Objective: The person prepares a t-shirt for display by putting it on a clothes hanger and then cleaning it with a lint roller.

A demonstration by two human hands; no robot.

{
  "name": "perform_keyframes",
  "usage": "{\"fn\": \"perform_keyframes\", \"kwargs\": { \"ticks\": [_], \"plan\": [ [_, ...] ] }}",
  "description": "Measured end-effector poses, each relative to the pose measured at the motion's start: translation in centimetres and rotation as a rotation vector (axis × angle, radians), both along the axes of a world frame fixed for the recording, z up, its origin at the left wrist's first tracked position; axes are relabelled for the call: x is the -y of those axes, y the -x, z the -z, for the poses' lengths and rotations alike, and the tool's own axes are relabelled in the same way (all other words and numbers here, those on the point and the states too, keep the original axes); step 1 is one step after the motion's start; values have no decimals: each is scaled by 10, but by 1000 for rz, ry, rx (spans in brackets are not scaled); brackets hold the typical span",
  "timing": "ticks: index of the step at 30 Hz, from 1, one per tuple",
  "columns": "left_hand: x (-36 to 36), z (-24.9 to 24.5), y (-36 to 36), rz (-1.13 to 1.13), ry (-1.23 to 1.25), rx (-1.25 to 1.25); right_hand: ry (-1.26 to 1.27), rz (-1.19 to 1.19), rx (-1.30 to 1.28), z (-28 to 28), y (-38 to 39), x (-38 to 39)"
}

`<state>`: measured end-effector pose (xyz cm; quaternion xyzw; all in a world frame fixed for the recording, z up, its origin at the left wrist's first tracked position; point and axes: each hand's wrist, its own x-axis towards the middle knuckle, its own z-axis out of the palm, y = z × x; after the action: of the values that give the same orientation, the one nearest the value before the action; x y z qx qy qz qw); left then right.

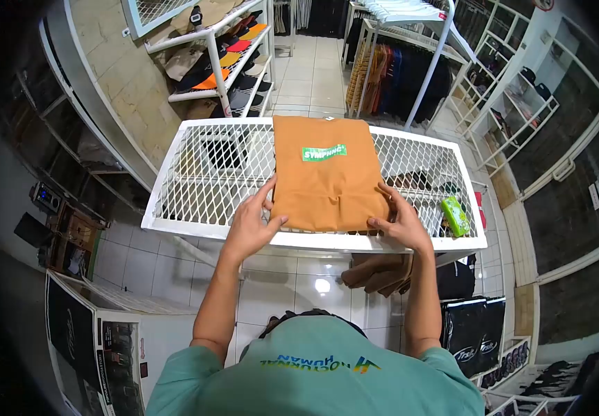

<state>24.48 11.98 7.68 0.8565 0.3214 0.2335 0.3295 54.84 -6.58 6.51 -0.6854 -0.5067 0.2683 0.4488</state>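
A folded orange-brown shirt point(327, 187) with a green and white printed label lies flat on a white mesh-topped table point(244, 237). My left hand point(249, 223) holds its left edge near the front corner, thumb on the cloth and fingers along the side. At the opposite edge, my right hand point(405, 225) grips the front right corner, its thumb at the front and its index finger on the side. Small creases run across the cloth between my hands. Any fingertips under the fabric are hidden.
A bright green packet point(455, 216) sits on the table's right end. Brown cloth point(381, 272) hangs below the front edge. Caps fill a white rack point(220, 69) at the back left; clothes hang on a rail point(400, 76) behind. Black printed bags point(474, 336) stand at lower right.
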Motion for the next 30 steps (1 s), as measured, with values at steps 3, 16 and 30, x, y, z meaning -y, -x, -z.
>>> {"fn": "perform_keyframes", "kwargs": {
  "ticks": [3, 16, 30],
  "plan": [
    [-39, -12, -16, 192, 261, 391, -159, -64, -184, -39, -10, -25],
    [-120, 47, -78, -290, 199, 133, 75, 636, 170, 22, -57, -100],
    [-61, -36, -60, -276, -72, 398, -198, 609, 313, -61, 0, -78]
  ]
}}
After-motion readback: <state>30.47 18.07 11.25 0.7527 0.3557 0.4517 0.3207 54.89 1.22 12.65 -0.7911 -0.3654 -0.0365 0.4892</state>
